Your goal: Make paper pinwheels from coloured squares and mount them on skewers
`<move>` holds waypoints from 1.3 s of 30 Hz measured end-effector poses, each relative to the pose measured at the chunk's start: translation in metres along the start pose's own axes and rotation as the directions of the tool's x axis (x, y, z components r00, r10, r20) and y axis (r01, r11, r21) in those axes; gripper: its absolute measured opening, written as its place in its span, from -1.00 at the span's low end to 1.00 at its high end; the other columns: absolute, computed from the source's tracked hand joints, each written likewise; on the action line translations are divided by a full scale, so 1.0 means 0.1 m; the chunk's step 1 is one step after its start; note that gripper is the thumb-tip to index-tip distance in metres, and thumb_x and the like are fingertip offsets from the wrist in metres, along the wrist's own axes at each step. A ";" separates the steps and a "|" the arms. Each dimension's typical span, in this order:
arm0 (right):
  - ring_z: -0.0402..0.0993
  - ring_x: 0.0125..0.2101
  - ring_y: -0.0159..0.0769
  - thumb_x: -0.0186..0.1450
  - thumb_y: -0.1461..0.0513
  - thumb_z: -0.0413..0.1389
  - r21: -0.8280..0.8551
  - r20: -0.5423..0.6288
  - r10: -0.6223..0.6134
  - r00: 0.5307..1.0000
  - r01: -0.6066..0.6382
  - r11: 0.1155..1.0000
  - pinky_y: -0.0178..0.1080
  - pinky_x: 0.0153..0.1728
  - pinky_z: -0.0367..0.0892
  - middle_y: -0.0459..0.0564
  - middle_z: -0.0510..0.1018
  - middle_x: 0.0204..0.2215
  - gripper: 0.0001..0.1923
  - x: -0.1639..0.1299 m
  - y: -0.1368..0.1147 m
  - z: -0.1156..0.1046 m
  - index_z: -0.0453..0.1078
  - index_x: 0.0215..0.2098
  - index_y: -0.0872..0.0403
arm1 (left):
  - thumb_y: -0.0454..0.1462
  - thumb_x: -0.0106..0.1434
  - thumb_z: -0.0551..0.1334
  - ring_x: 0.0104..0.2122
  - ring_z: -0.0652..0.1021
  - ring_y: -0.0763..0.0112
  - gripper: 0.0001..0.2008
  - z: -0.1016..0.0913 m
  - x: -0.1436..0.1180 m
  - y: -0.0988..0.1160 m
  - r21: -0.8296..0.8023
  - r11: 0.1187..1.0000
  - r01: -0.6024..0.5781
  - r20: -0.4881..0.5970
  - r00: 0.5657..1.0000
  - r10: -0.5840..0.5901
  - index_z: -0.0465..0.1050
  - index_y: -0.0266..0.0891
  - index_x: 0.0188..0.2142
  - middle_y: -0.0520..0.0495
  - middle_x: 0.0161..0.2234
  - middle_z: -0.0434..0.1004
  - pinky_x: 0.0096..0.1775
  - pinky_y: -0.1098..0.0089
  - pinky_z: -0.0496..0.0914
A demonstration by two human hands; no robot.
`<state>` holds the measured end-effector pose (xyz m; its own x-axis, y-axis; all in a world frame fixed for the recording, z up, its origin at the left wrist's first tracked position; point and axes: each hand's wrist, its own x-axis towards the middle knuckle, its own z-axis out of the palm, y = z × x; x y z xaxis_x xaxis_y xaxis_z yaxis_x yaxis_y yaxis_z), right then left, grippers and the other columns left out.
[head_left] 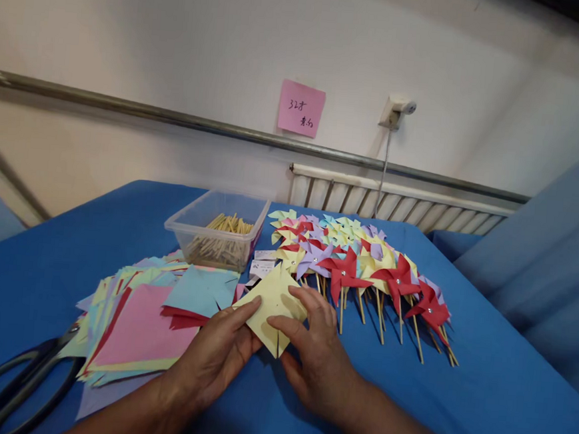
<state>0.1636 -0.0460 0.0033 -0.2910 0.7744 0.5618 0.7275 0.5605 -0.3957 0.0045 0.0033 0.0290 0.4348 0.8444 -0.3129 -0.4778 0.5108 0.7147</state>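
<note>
Nearest me, my left hand (218, 353) and my right hand (316, 359) meet on a yellow paper square (273, 304), which lies on the blue table cover (480, 406) just ahead of me at twelve o'clock. My left fingers are loosely curled, thumb and forefinger pinching the square's near left edge. My right hand lies flatter, fingers spread narrow over the sheet's right half, thumb pressing near its lower corner. A slit shows at that lower corner.

Starting from the left: at eight o'clock, black scissors (16, 383) rest on the cover, their tip just under the edge of a fanned stack of paper squares (135, 325), pink on top with light blue, yellow and red sheets showing. The stack touches my left hand's side. At eleven o'clock stands a clear plastic tub (218, 228) holding wooden sticks (225, 239). Small white paper slips (261, 265) lie just beside it, between the tub and my sheet.

From one to three o'clock spreads a heap of finished pinwheels (366, 263) on sticks, red, yellow, purple and light blue, overlapping, the nearest touching my right fingertips' side. On the wall at twelve o'clock hangs a pink note (301, 108), and a white radiator (395, 202) runs behind the table.
</note>
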 end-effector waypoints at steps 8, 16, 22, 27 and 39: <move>0.03 0.20 -0.02 0.02 0.46 0.05 0.104 -0.084 0.080 0.993 -0.071 0.992 0.10 0.13 0.05 0.08 0.12 0.20 -0.37 0.00 0.07 0.01 0.23 0.05 -0.03 | -0.27 0.27 0.18 -0.03 0.53 0.16 -0.54 0.02 -0.01 -0.03 -0.064 0.997 0.041 0.018 0.999 -0.040 0.27 -0.27 0.15 -0.19 -0.01 0.55 0.02 0.22 0.39; 0.19 0.12 -0.08 0.12 0.45 0.08 0.285 -0.212 0.217 0.953 -0.152 0.946 0.03 0.09 0.14 0.06 0.26 0.09 -0.61 0.01 0.16 0.05 0.35 -0.12 -0.02 | -0.24 0.29 0.15 -0.01 0.51 0.17 -0.56 -0.02 0.03 0.01 -0.084 0.996 0.025 0.044 0.999 -0.022 0.28 -0.24 0.15 -0.17 0.01 0.53 0.00 0.24 0.39; 0.19 0.14 -0.07 0.14 0.31 0.23 0.549 -0.162 0.370 0.915 -0.228 0.804 -0.01 0.09 0.16 0.03 0.25 0.13 -0.85 0.03 0.19 0.07 0.47 -0.31 -0.02 | -0.23 0.27 0.17 -0.07 0.55 0.16 -0.60 -0.06 0.03 -0.02 -0.034 0.999 0.030 0.071 0.997 -0.027 0.35 -0.24 0.09 -0.17 -0.04 0.57 -0.08 0.28 0.42; 0.23 0.12 -0.09 0.15 0.17 0.26 0.682 -0.078 0.468 0.881 -0.295 0.669 -0.01 0.11 0.14 0.03 0.32 0.09 -0.92 0.03 0.18 0.09 0.50 -0.42 0.00 | -0.21 0.23 0.22 -0.13 0.56 0.15 -0.67 -0.07 0.02 -0.03 0.021 1.000 0.021 0.039 0.999 -0.022 0.47 -0.26 -0.02 -0.16 -0.14 0.62 -0.19 0.31 0.45; 0.36 -0.35 -0.30 0.13 0.20 0.23 0.683 0.074 0.539 0.839 -0.436 0.585 -0.27 -0.27 0.24 -0.09 0.41 -0.44 -0.83 0.02 0.18 0.18 0.38 -0.56 0.06 | -0.15 0.17 0.27 -0.22 0.57 0.15 -0.75 -0.01 -0.01 -0.07 0.151 0.989 0.003 0.007 1.000 -0.004 0.58 -0.22 -0.21 -0.18 -0.20 0.63 -0.28 0.35 0.43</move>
<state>0.1647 -0.0294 -0.0153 0.1017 0.9736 0.2044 0.1282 0.1910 -0.9732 0.0067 -0.0011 0.0233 0.4419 0.8414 -0.3110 -0.3559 0.4827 0.8002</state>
